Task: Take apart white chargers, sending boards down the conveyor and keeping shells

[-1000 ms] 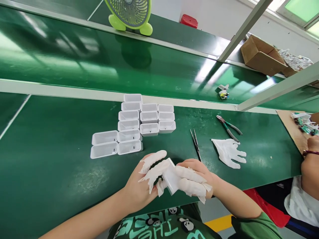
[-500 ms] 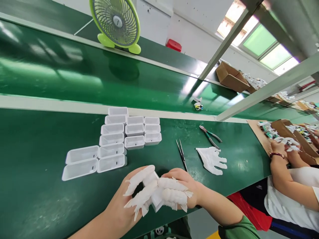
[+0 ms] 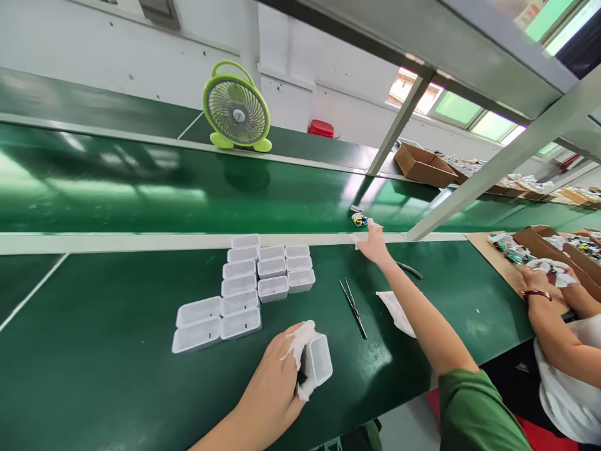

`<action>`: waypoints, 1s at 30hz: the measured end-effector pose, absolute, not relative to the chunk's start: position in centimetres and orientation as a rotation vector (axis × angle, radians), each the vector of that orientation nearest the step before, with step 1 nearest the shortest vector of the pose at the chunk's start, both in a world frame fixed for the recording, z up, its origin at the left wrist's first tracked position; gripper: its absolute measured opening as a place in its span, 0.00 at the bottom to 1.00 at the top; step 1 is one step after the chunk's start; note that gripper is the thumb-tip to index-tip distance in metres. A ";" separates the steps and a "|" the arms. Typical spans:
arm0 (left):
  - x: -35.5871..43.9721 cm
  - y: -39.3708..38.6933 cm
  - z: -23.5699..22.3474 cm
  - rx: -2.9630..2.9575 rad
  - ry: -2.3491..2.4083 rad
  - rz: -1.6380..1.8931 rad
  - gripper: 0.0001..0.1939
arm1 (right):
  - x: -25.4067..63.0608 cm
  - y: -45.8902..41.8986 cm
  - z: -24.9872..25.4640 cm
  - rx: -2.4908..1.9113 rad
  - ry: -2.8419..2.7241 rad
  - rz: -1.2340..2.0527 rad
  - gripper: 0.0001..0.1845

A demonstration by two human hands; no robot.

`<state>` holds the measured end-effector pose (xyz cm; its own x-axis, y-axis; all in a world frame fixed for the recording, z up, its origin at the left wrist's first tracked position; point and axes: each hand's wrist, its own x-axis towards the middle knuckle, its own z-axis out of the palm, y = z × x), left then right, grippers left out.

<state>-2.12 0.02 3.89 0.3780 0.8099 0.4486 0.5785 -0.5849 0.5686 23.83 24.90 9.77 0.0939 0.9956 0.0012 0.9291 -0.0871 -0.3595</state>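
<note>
My left hand [image 3: 279, 376], with white coverings on its fingertips, is closed around a small white plastic box [image 3: 320, 360] above the near edge of the green table. The box's open face tilts toward me. My right hand [image 3: 374, 243] stretches far forward to the raised ledge, thumb and forefinger apart. Just beyond its fingertips lies a small circuit board [image 3: 359, 218] with yellow and black parts. Below the right forearm, a pair of tweezers [image 3: 354, 308] and a partly hidden white glove [image 3: 397, 313] lie on the table. The forearm largely covers the pliers [image 3: 410, 270].
Rows of similar white boxes [image 3: 239, 286] stand left of centre. A green fan [image 3: 237, 113] is on the back shelf. At right, a co-worker's hands [image 3: 547, 279] work beside cardboard boxes [image 3: 539, 241] of parts. A slanted metal post [image 3: 469, 181] rises from the ledge.
My right hand has let go of the white box and reached forward to the circuit board. My left hand keeps the box, now turned more upright. The view has tilted up.
</note>
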 end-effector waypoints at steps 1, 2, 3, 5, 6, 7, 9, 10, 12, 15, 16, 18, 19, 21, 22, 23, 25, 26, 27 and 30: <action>-2.1 0.1 3.8 2.349 1.223 1.020 0.34 | 24.1 27.1 9.9 -2.182 -1.868 0.311 0.34; -2.1 0.2 3.8 2.363 1.228 1.016 0.34 | 24.2 28.8 10.0 -2.247 -1.832 0.284 0.31; -2.1 0.4 3.7 2.365 1.232 1.017 0.33 | 24.2 30.2 10.1 -2.301 -1.803 0.263 0.28; -2.1 0.7 3.4 2.353 1.234 1.034 0.33 | 23.6 31.7 10.1 -2.363 -1.785 0.230 0.23; -2.1 0.9 3.3 2.348 1.237 1.038 0.34 | 23.2 32.0 10.0 -2.372 -1.796 0.208 0.22; -2.2 1.1 3.2 2.344 1.241 1.039 0.34 | 22.7 32.1 9.9 -2.365 -1.821 0.178 0.21; -2.2 1.3 3.2 2.342 1.254 1.030 0.35 | 21.7 31.9 10.0 -2.315 -1.916 0.104 0.22; -2.2 1.4 3.3 2.345 1.255 1.025 0.35 | 21.4 31.7 10.1 -2.275 -1.985 0.069 0.23; -2.2 1.3 3.5 2.363 1.242 1.025 0.35 | 21.0 31.3 10.8 -2.182 -2.158 0.033 0.25; -2.2 1.1 3.8 2.405 1.197 1.053 0.34 | 20.6 31.3 12.4 -2.071 -2.429 0.094 0.24; -2.1 1.1 3.8 2.412 1.190 1.060 0.33 | 20.4 31.5 12.9 -2.052 -2.499 0.127 0.24; -2.1 1.0 3.6 2.409 1.191 1.055 0.33 | 19.5 31.8 13.5 -2.044 -2.589 0.176 0.22; -2.1 1.0 3.5 2.404 1.197 1.043 0.32 | 18.9 31.9 13.6 -2.053 -2.611 0.193 0.21; -2.1 1.1 3.2 2.393 1.208 1.006 0.32 | 17.3 32.2 13.5 -2.081 -2.618 0.222 0.20; -2.1 1.1 3.1 2.388 1.214 0.985 0.32 | 16.4 32.3 13.5 -2.086 -2.609 0.240 0.19; -2.2 1.2 3.0 2.380 1.221 0.963 0.33 | 15.6 32.3 13.5 -2.080 -2.594 0.258 0.19; -2.3 1.4 3.1 2.330 1.235 0.926 0.33 | 14.2 32.3 13.8 -2.031 -2.545 0.292 0.18; -2.3 1.5 3.2 2.280 1.243 0.915 0.33 | 13.9 32.1 14.1 -1.988 -2.515 0.304 0.17; -2.4 1.5 3.5 2.215 1.252 0.915 0.32 | 13.9 31.7 14.5 -1.936 -2.483 0.313 0.17; -2.5 1.6 4.7 1.975 1.285 0.955 0.30 | 15.7 29.6 15.8 -1.736 -2.370 0.331 0.17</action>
